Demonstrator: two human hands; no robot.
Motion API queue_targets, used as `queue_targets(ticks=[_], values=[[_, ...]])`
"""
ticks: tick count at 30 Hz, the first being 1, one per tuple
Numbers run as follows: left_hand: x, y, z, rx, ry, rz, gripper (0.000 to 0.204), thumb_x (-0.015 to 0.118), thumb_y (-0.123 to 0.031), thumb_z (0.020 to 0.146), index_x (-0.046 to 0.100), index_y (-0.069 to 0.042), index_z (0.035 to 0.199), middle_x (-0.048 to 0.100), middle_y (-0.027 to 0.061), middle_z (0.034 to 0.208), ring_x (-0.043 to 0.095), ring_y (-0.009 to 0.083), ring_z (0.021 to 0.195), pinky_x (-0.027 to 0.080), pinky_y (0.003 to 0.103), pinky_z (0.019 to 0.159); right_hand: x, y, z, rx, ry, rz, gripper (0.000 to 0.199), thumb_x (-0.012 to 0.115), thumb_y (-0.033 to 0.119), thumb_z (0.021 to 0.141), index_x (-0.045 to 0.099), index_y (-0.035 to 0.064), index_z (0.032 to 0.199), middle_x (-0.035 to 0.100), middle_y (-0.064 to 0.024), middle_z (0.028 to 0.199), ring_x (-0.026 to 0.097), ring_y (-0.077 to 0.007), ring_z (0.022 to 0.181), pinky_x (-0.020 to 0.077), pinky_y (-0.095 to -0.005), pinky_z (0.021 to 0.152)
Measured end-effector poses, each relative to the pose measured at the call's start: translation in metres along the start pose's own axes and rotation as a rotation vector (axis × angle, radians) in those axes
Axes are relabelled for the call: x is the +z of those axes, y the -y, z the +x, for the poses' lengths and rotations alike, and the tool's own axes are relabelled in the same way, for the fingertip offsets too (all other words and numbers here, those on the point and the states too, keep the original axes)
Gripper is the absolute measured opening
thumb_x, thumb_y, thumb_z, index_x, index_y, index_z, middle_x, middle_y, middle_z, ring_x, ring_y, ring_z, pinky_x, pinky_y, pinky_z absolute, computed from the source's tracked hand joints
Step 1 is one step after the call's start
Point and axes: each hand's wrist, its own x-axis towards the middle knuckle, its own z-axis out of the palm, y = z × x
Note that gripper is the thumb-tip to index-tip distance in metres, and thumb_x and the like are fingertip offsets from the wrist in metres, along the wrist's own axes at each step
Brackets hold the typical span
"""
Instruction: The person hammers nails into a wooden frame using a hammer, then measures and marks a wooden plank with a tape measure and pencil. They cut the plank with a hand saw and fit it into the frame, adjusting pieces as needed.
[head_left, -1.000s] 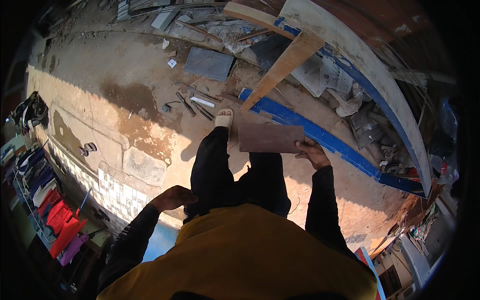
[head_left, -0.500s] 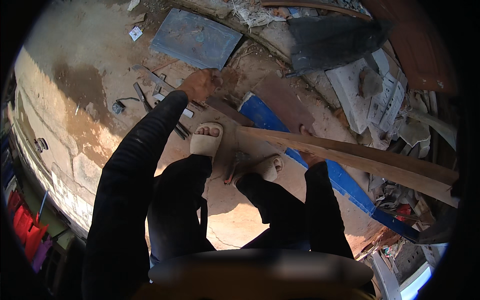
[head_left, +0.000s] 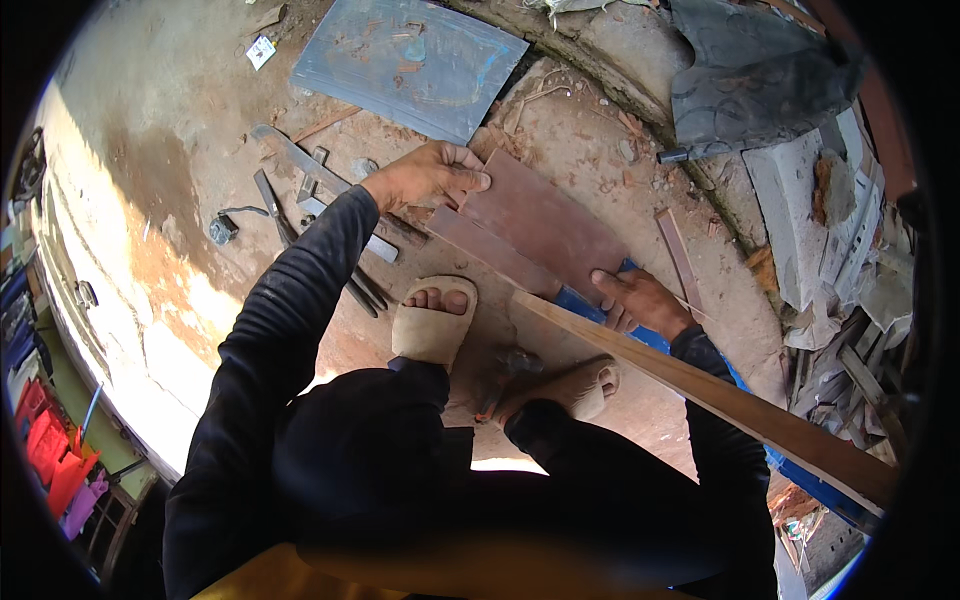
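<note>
A flat reddish-brown board (head_left: 545, 215) lies slanted between my two hands. My left hand (head_left: 425, 180) pinches its far left corner, thumb on top. At the near right end my right hand (head_left: 645, 300) grips the board, thumb over its face and fingers curled at the edge. A narrower brown strip (head_left: 490, 250) runs along the board's near side. Under the right hand passes a blue beam (head_left: 652, 338), partly hidden. Closer to me, a long wooden plank (head_left: 700, 380) slants across to the right, over my right forearm.
Left of my feet lie a long blade with a wooden handle (head_left: 310, 165), a dark long-handled tool (head_left: 273, 205) and a small dark corded object (head_left: 222, 228). A grey sheet (head_left: 400, 70) lies beyond. Rubble and broken white panels (head_left: 815, 220) fill the right. A thin strip (head_left: 680, 260) lies nearby.
My left hand has come onto the board's far corner and now grips it. My right hand shows more fully at the board's other end. The view has shifted closer.
</note>
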Motion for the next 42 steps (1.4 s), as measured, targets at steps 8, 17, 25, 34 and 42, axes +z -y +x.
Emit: queue_targets(ticks=[8,17,25,34,42], values=[[-0.008,-0.01,-0.013,-0.027,-0.098,0.09,0.034,0.083,-0.03,0.097,0.072,-0.009,0.121,0.074,-0.002,0.099,0.068,0.0089,0.077,0.061,0.027,0.071,0.012,0.014,-0.001,-0.113,-0.102,-0.036,0.069,0.068,0.062,0.1,0.069,-0.0069,0.095,0.073,-0.0201,0.073,0.075,-0.0256,0.067,0.0605,-0.0373,0.064],[-0.024,-0.018,-0.012,-0.108,0.062,0.088,0.038,0.079,-0.044,0.099,0.074,-0.008,0.112,0.073,0.0026,0.094,0.071,0.0129,0.076,0.062,0.029,0.069,0.011,0.024,0.0,-0.031,-0.066,-0.035,0.065,0.072,0.059,0.099,0.073,-0.0059,0.104,0.074,-0.0172,0.075,0.074,-0.0229,0.067,0.0593,-0.0335,0.061],[-0.028,-0.026,-0.013,-0.107,0.077,0.127,0.043,0.079,-0.045,0.098,0.075,-0.002,0.104,0.074,0.0097,0.087,0.077,0.0195,0.079,0.064,0.032,0.069,0.013,0.023,0.003,-0.007,-0.108,-0.018,0.062,0.074,0.058,0.098,0.076,-0.004,0.105,0.075,-0.0136,0.077,0.074,-0.0196,0.067,0.0583,-0.0313,0.06],[-0.028,-0.028,-0.016,-0.091,0.042,0.165,0.041,0.08,-0.041,0.099,0.078,-0.001,0.106,0.076,0.0092,0.087,0.077,0.0196,0.078,0.064,0.032,0.069,0.017,0.022,0.003,-0.069,-0.143,0.039,0.056,0.075,0.054,0.099,0.074,-0.0024,0.095,0.073,-0.0134,0.073,0.072,-0.0195,0.063,0.0577,-0.0309,0.057],[-0.027,-0.028,-0.021,-0.037,0.042,0.183,0.044,0.088,-0.038,0.09,0.076,-0.003,0.115,0.077,0.0053,0.092,0.074,0.0168,0.077,0.063,0.031,0.069,0.008,0.023,0.006,-0.008,-0.037,0.005,0.064,0.074,0.058,0.098,0.075,-0.0051,0.106,0.078,-0.0183,0.086,0.077,-0.0232,0.075,0.0616,-0.0353,0.065]])
